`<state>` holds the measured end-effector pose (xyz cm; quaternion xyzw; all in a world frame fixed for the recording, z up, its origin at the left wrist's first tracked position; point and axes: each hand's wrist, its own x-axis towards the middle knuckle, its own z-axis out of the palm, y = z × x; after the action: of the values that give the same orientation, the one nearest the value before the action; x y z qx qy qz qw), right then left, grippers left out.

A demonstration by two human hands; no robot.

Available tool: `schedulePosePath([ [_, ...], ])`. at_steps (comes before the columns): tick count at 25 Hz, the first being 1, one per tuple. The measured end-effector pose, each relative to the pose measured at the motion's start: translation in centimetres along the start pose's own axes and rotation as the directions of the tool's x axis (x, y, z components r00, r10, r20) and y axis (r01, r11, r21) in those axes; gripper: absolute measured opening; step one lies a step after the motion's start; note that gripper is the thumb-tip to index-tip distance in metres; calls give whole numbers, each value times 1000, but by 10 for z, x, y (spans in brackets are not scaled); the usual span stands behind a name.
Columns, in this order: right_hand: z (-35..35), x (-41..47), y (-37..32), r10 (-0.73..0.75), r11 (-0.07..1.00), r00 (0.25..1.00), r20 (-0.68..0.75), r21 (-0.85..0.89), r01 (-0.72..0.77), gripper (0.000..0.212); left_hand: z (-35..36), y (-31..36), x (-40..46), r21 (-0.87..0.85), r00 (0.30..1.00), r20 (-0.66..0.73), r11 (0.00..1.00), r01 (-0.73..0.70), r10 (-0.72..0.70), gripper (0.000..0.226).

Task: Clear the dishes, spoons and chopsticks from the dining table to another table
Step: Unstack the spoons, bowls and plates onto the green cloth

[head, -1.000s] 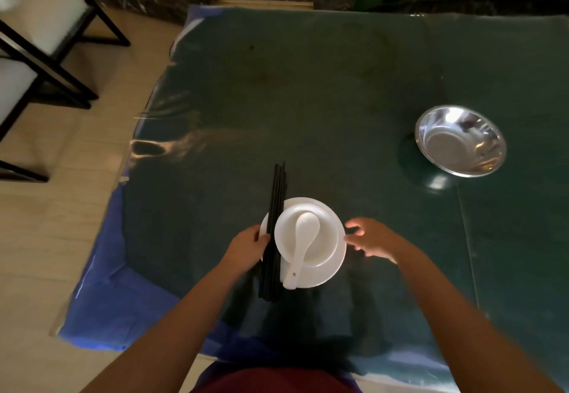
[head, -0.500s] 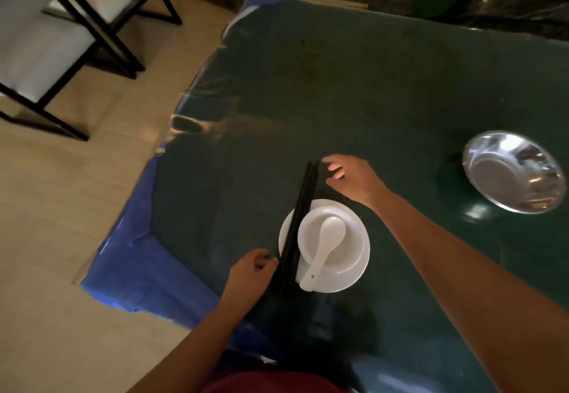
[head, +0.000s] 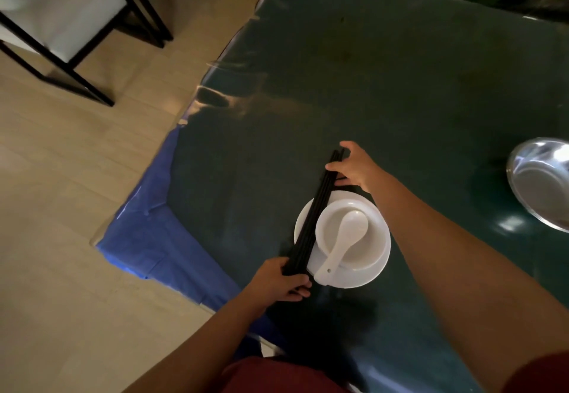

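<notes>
- Hands at both ends: the left hand (head: pixel 278 281) curls its fingers round the near end of a bundle of black chopsticks (head: pixel 311 220), while the right hand (head: pixel 354 166) pinches the far end between thumb and fingertips.
- Chopsticks lie slantwise across the left rim of a white plate (head: pixel 363 275), which carries a white bowl (head: pixel 369 247) with a white spoon (head: pixel 341 244) resting in it — all on the dark green table (head: pixel 369 69).
- Judgement: to lift cleanly, both ends should rise level and together, the sticks squeezed into one tight bundle so none slips out or drags the plate; laying them across the bowl would let the whole stack travel in one trip.
- Steel bowl (head: pixel 542 183) sits well apart at the right edge, not yet collected.
- Writing: no brand, label or lettering is readable on any item — surfaces appear plain.
</notes>
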<state>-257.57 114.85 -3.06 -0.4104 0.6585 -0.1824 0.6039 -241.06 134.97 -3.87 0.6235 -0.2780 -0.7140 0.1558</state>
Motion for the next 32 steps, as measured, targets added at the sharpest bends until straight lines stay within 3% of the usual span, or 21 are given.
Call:
schedulePosePath([
  [5,7,-1,1,43,996,999,-17,81,-41,30,-8,0,-4,45,999,37,999,16,-18,8],
  [10,8,-2,-9,8,995,997,-71,96,-1,25,-17,4,-8,34,999,50,999,1,-3,11],
  [13,5,-1,-20,-14,988,998,-64,151,23,26,-33,12,-11,-94,998,57,996,6,-1,12],
  [17,0,9,-40,-26,973,992,-123,226,54,25,-63,32,-7,-443,998,-55,896,-31,8,25],
  [24,8,47,-92,7,910,983,-185,409,71,27,-109,85,29,-519,950,-286,813,-264,126,24],
  [27,16,73,-111,1,920,979,-202,384,78,23,-121,95,56,-443,904,-378,819,-364,198,23],
  [32,37,123,-142,-11,951,982,-188,301,68,22,-142,107,99,-64,810,-484,910,-410,331,30],
])
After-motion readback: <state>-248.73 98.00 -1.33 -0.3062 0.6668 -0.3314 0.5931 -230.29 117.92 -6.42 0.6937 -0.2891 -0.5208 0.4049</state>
